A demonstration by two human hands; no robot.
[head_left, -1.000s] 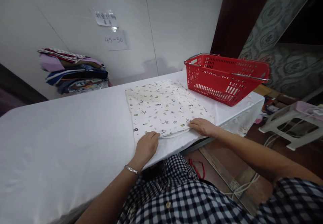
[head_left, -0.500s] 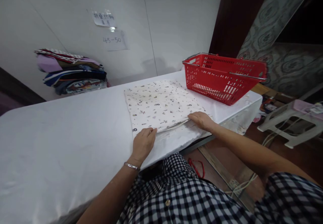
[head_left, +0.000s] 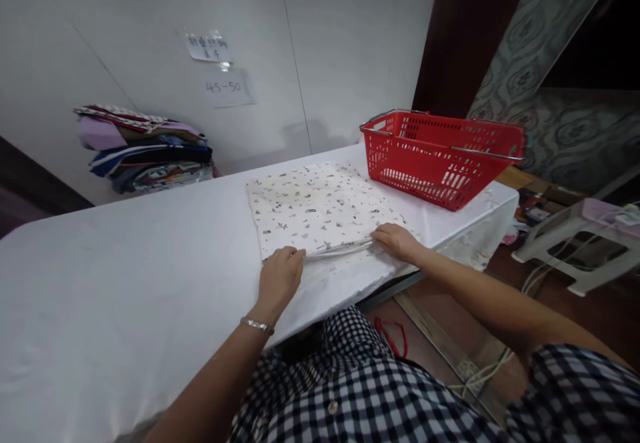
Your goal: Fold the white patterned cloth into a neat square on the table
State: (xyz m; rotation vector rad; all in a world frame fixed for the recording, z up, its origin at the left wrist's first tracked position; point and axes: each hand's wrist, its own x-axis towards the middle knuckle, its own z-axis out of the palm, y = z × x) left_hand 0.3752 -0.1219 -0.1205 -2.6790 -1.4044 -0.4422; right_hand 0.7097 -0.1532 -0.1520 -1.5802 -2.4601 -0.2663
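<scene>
A white cloth [head_left: 325,206] with small grey-brown printed motifs lies flat on the white-covered table [head_left: 150,283]. More than one layer shows along its near edge, which gapes a little in the middle. My left hand [head_left: 283,273], with a bracelet at the wrist, is closed on that edge near the left corner. Farther right, my right hand [head_left: 395,240] pinches the same edge between thumb and fingers. The fingertips of both hands are partly hidden by the cloth.
Behind the cloth to the right stands a red plastic basket [head_left: 435,170] with metal handles. A stack of folded fabrics [head_left: 150,150] rests at the back left against the wall. Paper signs [head_left: 227,88] hang above. A pale plastic stool [head_left: 570,250] is on the floor at right.
The cloth's near edge has lifted slightly and its layers part more between my hands. My left hand has shifted a little left and away from me; my right hand stays nearly in place.
</scene>
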